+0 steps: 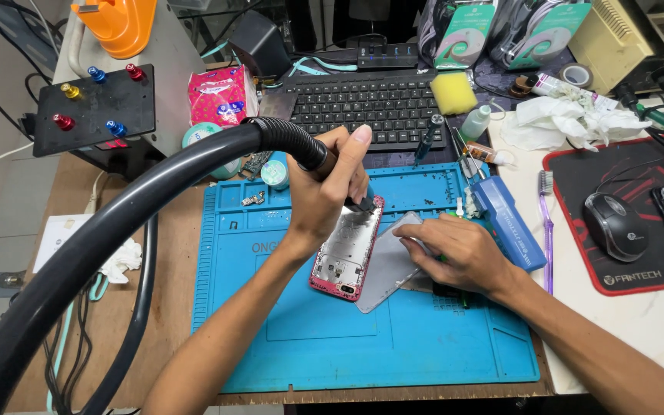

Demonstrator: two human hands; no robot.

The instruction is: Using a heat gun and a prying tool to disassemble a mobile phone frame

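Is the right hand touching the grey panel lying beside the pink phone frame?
Touching. The head view shows the right hand resting flat on the grey panel, fingers pressing its upper edge, next to the pink phone frame.

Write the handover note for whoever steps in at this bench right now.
Left hand: grips the black hose nozzle, tip down at the top edge of the phone shell.
Right hand: flat on the grey panel beside the shell, pinning it.
Both pieces lie on the blue mat; the blue tool sits at its right edge.
Done: shell lies open, its inside facing up.
Left: nozzle is only at the top end; the rest of the shell is uncovered.
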